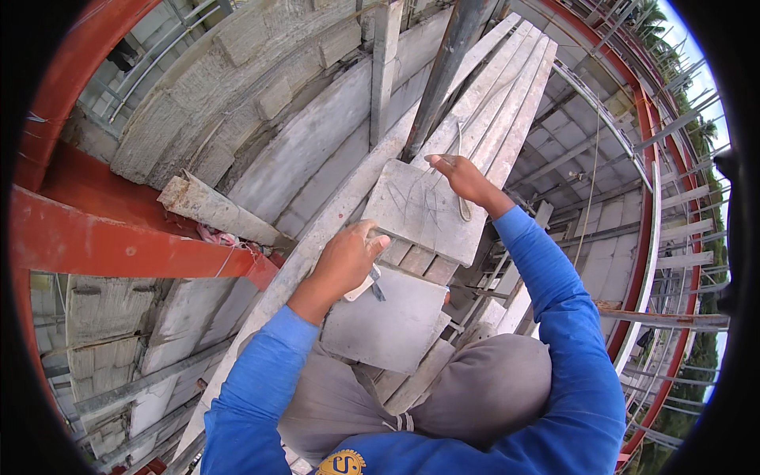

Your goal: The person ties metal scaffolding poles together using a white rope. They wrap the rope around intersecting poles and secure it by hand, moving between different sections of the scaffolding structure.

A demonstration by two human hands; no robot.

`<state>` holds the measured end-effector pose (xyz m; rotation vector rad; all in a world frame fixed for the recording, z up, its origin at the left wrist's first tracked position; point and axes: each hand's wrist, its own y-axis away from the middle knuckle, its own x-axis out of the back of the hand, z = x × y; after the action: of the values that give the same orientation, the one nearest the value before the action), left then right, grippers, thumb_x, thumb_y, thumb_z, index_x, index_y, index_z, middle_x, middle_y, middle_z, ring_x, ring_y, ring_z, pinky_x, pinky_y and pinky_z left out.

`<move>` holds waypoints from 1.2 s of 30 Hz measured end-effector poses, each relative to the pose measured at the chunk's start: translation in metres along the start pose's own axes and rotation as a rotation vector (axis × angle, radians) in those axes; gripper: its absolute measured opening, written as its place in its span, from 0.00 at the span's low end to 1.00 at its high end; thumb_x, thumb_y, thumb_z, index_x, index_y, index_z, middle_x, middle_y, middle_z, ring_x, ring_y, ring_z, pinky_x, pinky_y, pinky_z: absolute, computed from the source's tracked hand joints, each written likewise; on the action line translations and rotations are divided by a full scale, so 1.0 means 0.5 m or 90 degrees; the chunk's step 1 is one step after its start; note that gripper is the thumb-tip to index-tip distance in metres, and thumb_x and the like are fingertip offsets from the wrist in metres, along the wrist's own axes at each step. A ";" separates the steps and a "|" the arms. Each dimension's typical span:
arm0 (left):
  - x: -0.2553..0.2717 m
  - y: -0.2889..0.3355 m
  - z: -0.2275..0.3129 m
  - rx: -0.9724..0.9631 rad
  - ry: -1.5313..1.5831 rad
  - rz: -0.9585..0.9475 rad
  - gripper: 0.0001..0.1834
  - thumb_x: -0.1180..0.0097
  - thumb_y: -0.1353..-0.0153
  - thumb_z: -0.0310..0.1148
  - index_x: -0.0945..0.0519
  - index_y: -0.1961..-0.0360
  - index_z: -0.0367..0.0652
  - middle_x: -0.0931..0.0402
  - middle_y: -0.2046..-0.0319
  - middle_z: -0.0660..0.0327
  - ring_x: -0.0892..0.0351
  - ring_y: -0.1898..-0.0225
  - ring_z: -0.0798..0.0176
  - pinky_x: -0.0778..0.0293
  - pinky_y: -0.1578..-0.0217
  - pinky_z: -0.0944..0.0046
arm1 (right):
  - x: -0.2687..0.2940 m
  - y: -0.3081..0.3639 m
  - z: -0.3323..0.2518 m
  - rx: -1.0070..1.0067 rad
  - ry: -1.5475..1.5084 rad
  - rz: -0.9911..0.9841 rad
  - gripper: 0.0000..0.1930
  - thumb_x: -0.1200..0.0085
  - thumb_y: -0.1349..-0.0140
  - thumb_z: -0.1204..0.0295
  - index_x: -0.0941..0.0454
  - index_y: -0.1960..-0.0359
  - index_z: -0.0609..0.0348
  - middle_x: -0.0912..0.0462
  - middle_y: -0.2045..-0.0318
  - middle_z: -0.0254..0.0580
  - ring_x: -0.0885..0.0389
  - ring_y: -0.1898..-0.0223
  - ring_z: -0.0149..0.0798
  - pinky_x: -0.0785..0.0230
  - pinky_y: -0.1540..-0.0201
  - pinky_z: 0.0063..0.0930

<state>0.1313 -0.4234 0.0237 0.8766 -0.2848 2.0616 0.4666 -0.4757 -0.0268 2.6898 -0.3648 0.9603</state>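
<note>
A square grey board [396,198], perhaps a tile, lies on the planks with thin wires [427,204] strewn over it. At its near left corner is my left hand [345,260], with the fingers curled in and anything inside them hidden. My right hand [469,182] is over the board's far right side, fingertips pinched together; what they hold is too small to make out. A hooked or looped pale strip [464,207] runs beside that hand. Under my left hand rests a tool with a pale handle and a grey blade [377,290]. A second grey board [388,324] lies nearer my knees.
Long pale planks [507,103] stretch away ahead, beside a steel post [443,79]. Red steel beams [134,237] stand at the left, near a rough block wall [222,79]. To the right, beyond the planks' edge, is a deep drop with scaffold pipes [665,321].
</note>
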 end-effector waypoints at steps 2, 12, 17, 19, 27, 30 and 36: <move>-0.023 -0.036 -0.002 -0.059 0.008 0.165 0.34 0.40 0.27 0.48 0.27 0.33 0.28 0.18 0.46 0.35 0.18 0.41 0.36 0.25 0.39 0.46 | -0.035 0.038 -0.107 0.006 -0.056 -0.048 0.35 0.59 0.19 0.46 0.20 0.44 0.75 0.15 0.63 0.66 0.16 0.56 0.55 0.29 0.46 0.48; 0.004 -0.101 0.030 -0.085 0.079 0.237 0.27 0.40 0.27 0.37 0.27 0.33 0.31 0.17 0.50 0.36 0.16 0.50 0.35 0.20 0.51 0.44 | -0.108 0.047 -0.295 -0.162 -0.321 -0.065 0.33 0.60 0.19 0.46 0.26 0.29 0.61 0.19 0.41 0.47 0.24 0.41 0.43 0.29 0.39 0.46; -0.004 -0.126 -0.033 -0.020 0.072 0.264 0.16 0.41 0.28 0.33 0.19 0.44 0.34 0.14 0.58 0.43 0.13 0.55 0.38 0.20 0.54 0.43 | -0.140 0.001 -0.350 -0.196 -0.305 -0.133 0.30 0.54 0.20 0.49 0.22 0.36 0.64 0.17 0.47 0.44 0.22 0.43 0.41 0.29 0.40 0.44; 0.011 -0.141 -0.042 -0.038 0.115 0.304 0.15 0.43 0.27 0.34 0.16 0.48 0.34 0.14 0.65 0.46 0.14 0.63 0.43 0.20 0.59 0.46 | -0.129 -0.017 -0.355 -0.157 -0.308 -0.169 0.28 0.51 0.21 0.49 0.19 0.40 0.64 0.16 0.50 0.42 0.20 0.46 0.39 0.28 0.41 0.42; 0.025 -0.171 -0.050 0.118 0.686 0.075 0.19 0.46 0.20 0.46 0.16 0.51 0.39 0.31 0.77 0.71 0.36 0.77 0.73 0.37 0.75 0.68 | -0.108 -0.008 -0.315 -0.017 -0.531 -0.208 0.29 0.52 0.19 0.52 0.23 0.35 0.68 0.15 0.50 0.44 0.17 0.53 0.34 0.25 0.42 0.35; 0.034 -0.172 -0.030 0.099 0.903 -0.031 0.20 0.47 0.20 0.48 0.19 0.45 0.42 0.35 0.75 0.72 0.39 0.76 0.75 0.40 0.74 0.72 | -0.081 -0.010 -0.296 0.043 -0.520 -0.256 0.28 0.52 0.19 0.52 0.22 0.38 0.69 0.13 0.55 0.45 0.16 0.57 0.36 0.22 0.46 0.36; 0.019 -0.167 -0.002 0.084 1.003 -0.081 0.19 0.45 0.22 0.48 0.21 0.46 0.43 0.35 0.71 0.72 0.40 0.74 0.75 0.38 0.74 0.72 | -0.087 -0.002 -0.269 0.036 -0.566 -0.101 0.24 0.44 0.22 0.55 0.15 0.52 0.71 0.12 0.59 0.47 0.15 0.61 0.36 0.22 0.51 0.34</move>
<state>0.1926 -0.3660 0.0201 -0.7715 0.7355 2.0421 0.3565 -0.4246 0.0455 2.9850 -0.2697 -0.3223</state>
